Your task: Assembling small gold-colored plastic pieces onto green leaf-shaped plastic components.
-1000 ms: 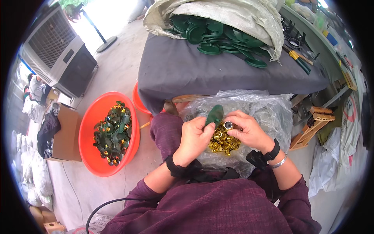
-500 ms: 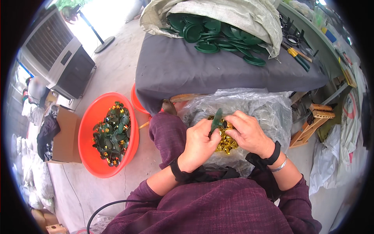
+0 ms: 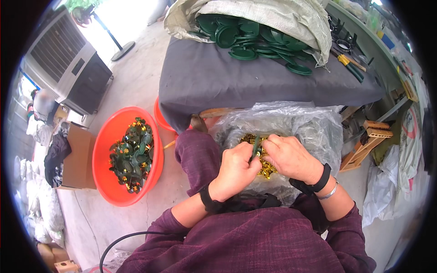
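My left hand (image 3: pixel 239 164) grips a green round plastic disc (image 3: pixel 255 148) by its edge, thumb and fingers closed on it. The disc stands nearly edge-on to me. Against its right face press the bunched fingertips of my right hand (image 3: pixel 292 157); whatever small piece they pinch is hidden. Below both hands, shiny gold-coloured small parts (image 3: pixel 267 171) lie heaped in a clear plastic bag (image 3: pixel 314 125) spread open in front of me.
An orange tub (image 3: pixel 158 170) on the floor at left holds assembled green discs with gold bits. Ahead, a grey-covered table (image 3: pixel 214 82) bears a white woven sack (image 3: pixel 291 16) spilling green discs (image 3: pixel 243 38), and pliers (image 3: pixel 349 66). A cardboard box (image 3: pixel 78 157) and an air cooler (image 3: pixel 68 59) stand left.
The disc has turned more edge-on and dropped slightly in my left hand. My right fingertips have closed in on it, hiding the small dark and gold piece seen there before.
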`<state>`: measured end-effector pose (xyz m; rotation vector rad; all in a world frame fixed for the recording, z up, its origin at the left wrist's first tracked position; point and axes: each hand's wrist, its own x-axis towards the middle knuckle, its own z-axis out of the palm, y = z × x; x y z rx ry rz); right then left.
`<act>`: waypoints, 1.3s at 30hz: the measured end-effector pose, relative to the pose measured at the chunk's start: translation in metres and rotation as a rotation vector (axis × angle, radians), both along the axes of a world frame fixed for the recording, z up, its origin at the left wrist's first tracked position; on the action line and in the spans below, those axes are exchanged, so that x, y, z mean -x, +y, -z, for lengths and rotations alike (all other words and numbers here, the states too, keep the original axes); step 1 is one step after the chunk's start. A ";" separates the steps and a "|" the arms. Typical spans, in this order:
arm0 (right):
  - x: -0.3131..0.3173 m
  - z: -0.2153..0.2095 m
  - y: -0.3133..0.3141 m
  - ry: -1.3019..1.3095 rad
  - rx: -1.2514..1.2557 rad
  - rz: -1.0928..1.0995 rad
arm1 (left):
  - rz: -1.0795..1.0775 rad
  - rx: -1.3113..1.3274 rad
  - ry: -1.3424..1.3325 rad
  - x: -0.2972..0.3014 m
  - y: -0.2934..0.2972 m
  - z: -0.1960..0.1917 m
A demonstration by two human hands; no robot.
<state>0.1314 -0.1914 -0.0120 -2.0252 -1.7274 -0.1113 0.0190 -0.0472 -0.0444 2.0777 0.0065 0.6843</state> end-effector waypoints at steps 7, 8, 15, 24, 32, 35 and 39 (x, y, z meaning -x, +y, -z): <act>-0.007 0.011 -0.002 0.726 0.087 -0.061 | 0.084 -0.149 -0.022 0.006 0.004 -0.005; -0.007 0.014 -0.002 0.725 0.086 -0.062 | 0.097 -0.238 -0.056 0.007 0.005 -0.007; 0.008 0.030 0.009 1.600 0.059 -0.080 | 0.142 -0.393 -0.095 0.018 0.023 -0.014; -0.024 0.065 0.004 0.506 0.334 0.083 | -0.584 -0.548 0.162 0.069 0.165 -0.050; -0.048 0.172 -0.011 0.002 0.872 0.056 | -0.380 -0.794 -0.018 -0.025 0.147 -0.106; -0.042 0.166 -0.005 0.041 0.889 0.080 | -0.219 -0.833 0.064 -0.092 0.114 -0.103; -0.039 0.157 -0.002 0.070 0.917 -0.048 | -0.243 -0.958 0.253 -0.154 0.103 -0.096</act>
